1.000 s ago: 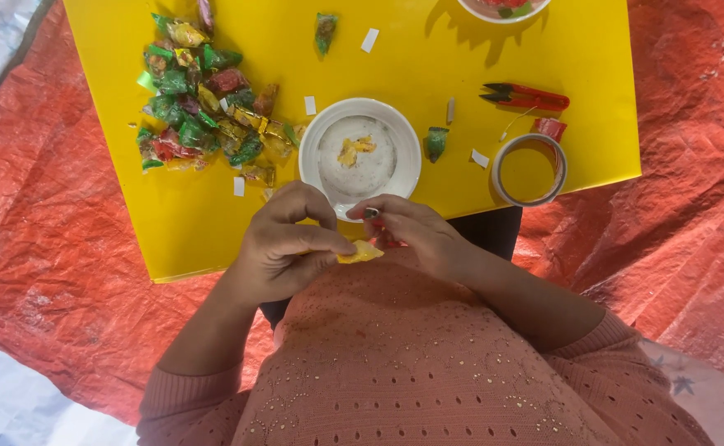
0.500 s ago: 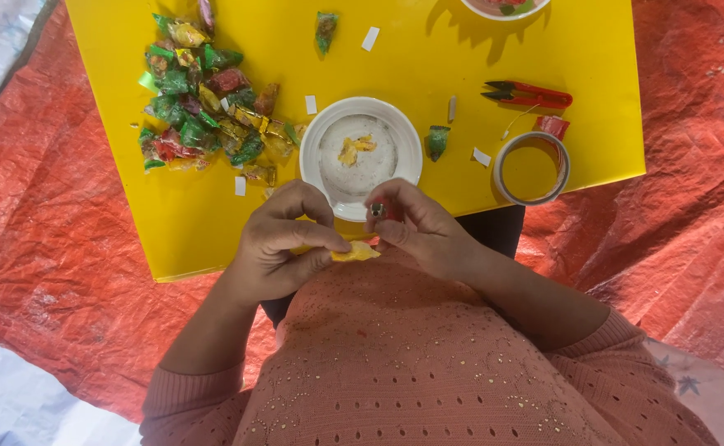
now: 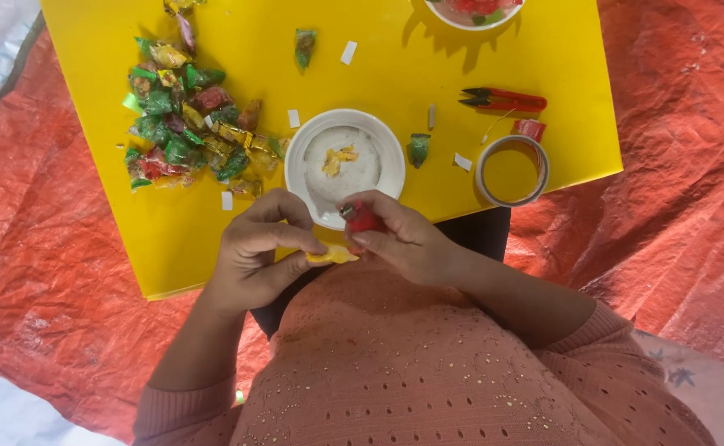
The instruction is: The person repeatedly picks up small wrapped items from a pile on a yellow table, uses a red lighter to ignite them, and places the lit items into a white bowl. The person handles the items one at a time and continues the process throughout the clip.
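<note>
Overhead view of your two hands at the near edge of the yellow worktop [image 3: 378,58]. Your left hand [image 3: 255,252] pinches a small yellow piece [image 3: 333,256] between thumb and fingers, a narrow grip closed on it; what the piece is cannot be told. Your right hand [image 3: 407,244] meets it from 3 o'clock, its grip closed around a small red lighter [image 3: 362,217] whose metal top points toward 11 o'clock. The yellow piece lies just beside the lighter's lower end, over the worktop's near edge, above your pink knitted top [image 3: 428,372].

At 12 o'clock from the hands sits a white plate [image 3: 387,161] holding white powder and a few yellow bits. At 10 o'clock lies a heap of wrapped sweets [image 3: 189,124] in green, red and gold. At 2 o'clock stands a roll of clear tape [image 3: 512,171], with red-handled snips [image 3: 506,100] beyond it. Small white paper scraps [image 3: 348,53] are scattered about. An orange tarpaulin [image 3: 692,165] covers the floor.
</note>
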